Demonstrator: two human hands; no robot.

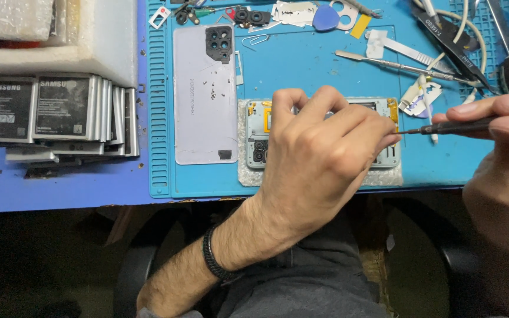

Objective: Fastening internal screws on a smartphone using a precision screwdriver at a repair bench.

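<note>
While spread palm-down over the opened grey smartphone body (254, 138), left hand (319, 159) covers most of that device, fingers curled and fingertips (391, 140) pressing at its right-hand end; nothing clamped inside the hand, only resting on the phone. Black braided wristband (212, 259) around the left wrist. Phone body lying on a pale bubble-wrap pad (244, 175), itself on the blue silicone repair mat (301, 65), camera cluster visible at the uncovered left end.

Right hand (502, 147) entering from the right edge, thumb and fingers pinched together around a slim dark precision screwdriver (455, 126), held almost level, tip meeting the left fingertips just over the phone's right end. Exact screw under the tip hidden, cannot tell.

Just left of the phone body, detached pale lilac back cover (204, 106) lying flat on the mat with tiny screws scattered on it and a black camera frame at its top corner. Further up the mat: blue triangular plastic pick (325, 19), metal spudger (396, 65), black tweezers (452, 44), a bent paper clip (258, 40). Off the mat to the left, a row of flat black-and-silver phone batteries (60, 109) stacked on edge below a white foam block (89, 47).
</note>
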